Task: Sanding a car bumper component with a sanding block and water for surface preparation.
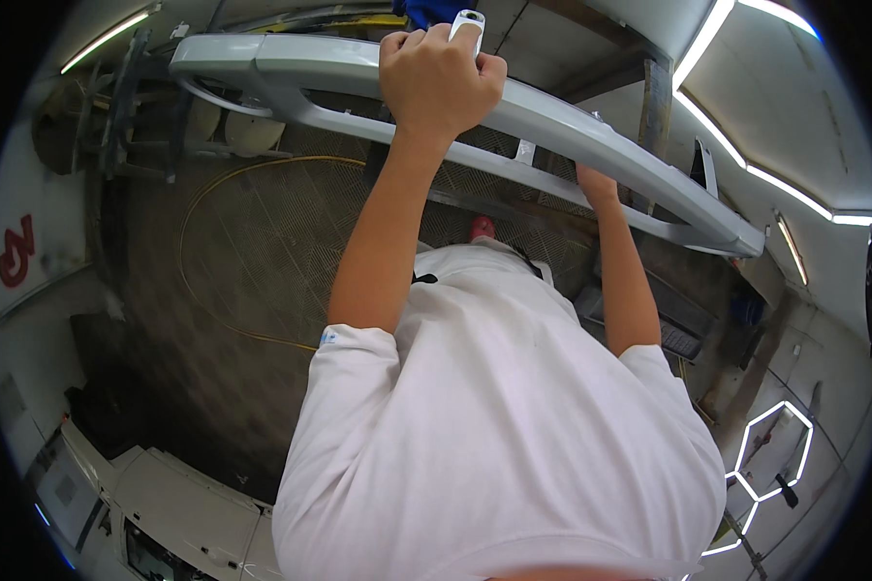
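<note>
A long silver-grey bumper (572, 121) spans the upper view in front of me. My left hand (436, 82) is closed over its upper edge, beside a small white upright piece (467, 24) with a hole at the top, which the fingers also touch; I cannot tell whether this is attached. My right hand (596, 184) is behind the bumper's lower part, its fingers mostly hidden by it. Below, a red shoe (482, 229) shows past my white shirt.
Metal stands (121, 126) are at upper left, with a yellow hose (189, 213) looping on the dark floor (165, 368). A white vehicle (184, 504) is at lower left. Dark parts (649, 315) lie at right. Walls and strip lights surround me.
</note>
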### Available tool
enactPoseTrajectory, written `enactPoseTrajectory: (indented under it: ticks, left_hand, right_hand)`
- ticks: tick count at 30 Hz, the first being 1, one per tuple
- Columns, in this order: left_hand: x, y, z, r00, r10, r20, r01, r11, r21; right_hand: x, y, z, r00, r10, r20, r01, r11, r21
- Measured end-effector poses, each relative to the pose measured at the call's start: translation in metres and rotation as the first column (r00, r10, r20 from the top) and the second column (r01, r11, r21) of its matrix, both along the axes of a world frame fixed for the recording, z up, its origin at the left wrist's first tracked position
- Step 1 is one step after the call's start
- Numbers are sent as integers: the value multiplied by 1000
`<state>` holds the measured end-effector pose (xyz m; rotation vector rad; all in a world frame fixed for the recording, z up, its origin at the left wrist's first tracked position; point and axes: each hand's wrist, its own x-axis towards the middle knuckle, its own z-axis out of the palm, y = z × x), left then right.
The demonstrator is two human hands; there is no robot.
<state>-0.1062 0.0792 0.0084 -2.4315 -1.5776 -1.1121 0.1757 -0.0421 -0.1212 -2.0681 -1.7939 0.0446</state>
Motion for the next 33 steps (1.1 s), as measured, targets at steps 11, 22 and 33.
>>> enactPoseTrajectory:
  ticks: [11, 22, 33]
  left_hand:
    - [0, -4, 7, 1000, -25, -16, 25, 999, -21]
    - [-6, -8, 1, 997, -3, -78, -1, 999, -49]
    - [-30, 57, -18, 977, -19, -211, 5, 998, -66]
  right_hand:
    - [-70, -127, 43, -336, -47, -941, 518, 825, -226]
    - [-128, -306, 13, -360, -385, -850, 843, 255, -473]
    - [-175, -455, -248, -658, -257, -708, 747, -102, -657]
